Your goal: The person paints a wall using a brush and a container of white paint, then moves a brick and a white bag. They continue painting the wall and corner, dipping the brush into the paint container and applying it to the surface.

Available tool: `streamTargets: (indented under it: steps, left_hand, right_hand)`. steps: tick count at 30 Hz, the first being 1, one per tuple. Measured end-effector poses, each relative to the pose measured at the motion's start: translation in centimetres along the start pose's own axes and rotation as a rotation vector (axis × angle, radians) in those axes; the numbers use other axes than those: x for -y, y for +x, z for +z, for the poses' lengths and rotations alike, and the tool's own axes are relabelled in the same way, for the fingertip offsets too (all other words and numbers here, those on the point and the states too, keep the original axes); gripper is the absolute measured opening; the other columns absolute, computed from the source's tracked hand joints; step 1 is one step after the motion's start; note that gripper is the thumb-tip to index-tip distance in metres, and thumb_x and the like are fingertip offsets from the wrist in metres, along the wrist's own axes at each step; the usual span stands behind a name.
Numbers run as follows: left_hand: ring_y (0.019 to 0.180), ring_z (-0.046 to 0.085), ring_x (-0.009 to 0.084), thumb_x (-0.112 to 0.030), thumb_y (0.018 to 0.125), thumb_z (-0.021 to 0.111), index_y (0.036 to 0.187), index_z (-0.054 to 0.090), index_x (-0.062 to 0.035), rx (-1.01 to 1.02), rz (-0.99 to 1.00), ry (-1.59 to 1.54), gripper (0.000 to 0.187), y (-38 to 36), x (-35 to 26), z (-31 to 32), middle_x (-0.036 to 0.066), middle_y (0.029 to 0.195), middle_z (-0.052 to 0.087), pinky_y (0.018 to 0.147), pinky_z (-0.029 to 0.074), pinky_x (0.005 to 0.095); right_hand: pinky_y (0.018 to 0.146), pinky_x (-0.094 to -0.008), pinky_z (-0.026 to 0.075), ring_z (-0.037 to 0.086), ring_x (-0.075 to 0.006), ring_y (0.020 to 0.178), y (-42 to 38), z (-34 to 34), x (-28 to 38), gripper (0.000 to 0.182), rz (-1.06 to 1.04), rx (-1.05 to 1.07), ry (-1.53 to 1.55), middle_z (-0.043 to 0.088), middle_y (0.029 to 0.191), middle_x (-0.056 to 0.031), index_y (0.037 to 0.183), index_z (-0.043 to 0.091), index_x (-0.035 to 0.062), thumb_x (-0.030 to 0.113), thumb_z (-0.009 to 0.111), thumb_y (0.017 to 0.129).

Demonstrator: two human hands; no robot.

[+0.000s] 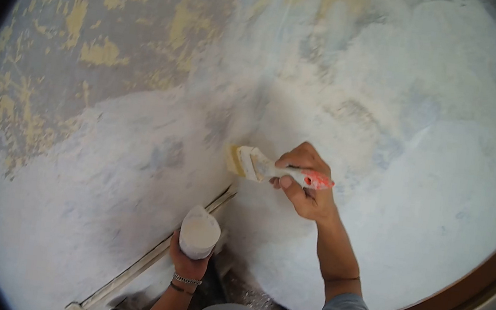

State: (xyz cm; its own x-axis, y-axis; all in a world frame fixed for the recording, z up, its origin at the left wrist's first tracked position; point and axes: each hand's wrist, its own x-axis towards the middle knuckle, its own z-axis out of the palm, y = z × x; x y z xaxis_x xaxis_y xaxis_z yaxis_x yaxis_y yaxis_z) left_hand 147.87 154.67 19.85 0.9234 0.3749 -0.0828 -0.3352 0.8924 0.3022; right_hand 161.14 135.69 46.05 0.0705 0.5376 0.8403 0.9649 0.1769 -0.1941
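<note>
My right hand [303, 180] is closed around the handle of a wide paintbrush [253, 163], its handle end spotted with red. The brush's yellowish bristles point left and lie at the wall [336, 240], near the corner where two wall faces meet. Lower and to the left, my left hand [188, 260] holds a white container [200, 233] from below; pale material fills its top. A bracelet and a dark band circle the left wrist.
Patchy yellow and grey wall [105, 32] shows at upper left. A narrow rail [148, 259] runs diagonally along the left wall behind the container. A brown curved frame [460, 292] stands at lower right. Dark items lie near the bottom.
</note>
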Motion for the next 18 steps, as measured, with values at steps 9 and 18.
streamTargets:
  steps: [9, 18]
  left_hand:
    - [0.118, 0.057, 0.0295, -0.055, 0.09, 0.047, 0.13, 0.053, -0.0207, 0.057, -0.096, -0.043, 0.054, 3.2, 3.3, 2.4, 0.003, 0.13, 0.057, 0.092, 0.048, 0.0504]
    - [0.117, 0.058, 0.0272, -0.053, 0.091, 0.044, 0.13, 0.054, -0.0198, 0.079, -0.151, -0.051, 0.052, 4.9, 4.3, 5.5, 0.002, 0.128, 0.06, 0.09, 0.049, 0.0508]
  right_hand:
    - [0.059, -0.031, 0.057, 0.068, -0.0225, 0.066, -1.8, -1.7, 2.5, 0.014, 0.334, -0.126, 0.312, 0.059, 0.089, -0.0147, 0.099, 0.06, -0.0062, 0.003, 0.059, 0.088]
    - [0.057, -0.0259, 0.052, 0.068, -0.0181, 0.064, -2.1, -2.3, 2.8, 0.007, 0.507, -0.218, 0.323, 0.062, 0.087, -0.0086, 0.095, 0.057, -0.0039, 0.002, 0.059, 0.091]
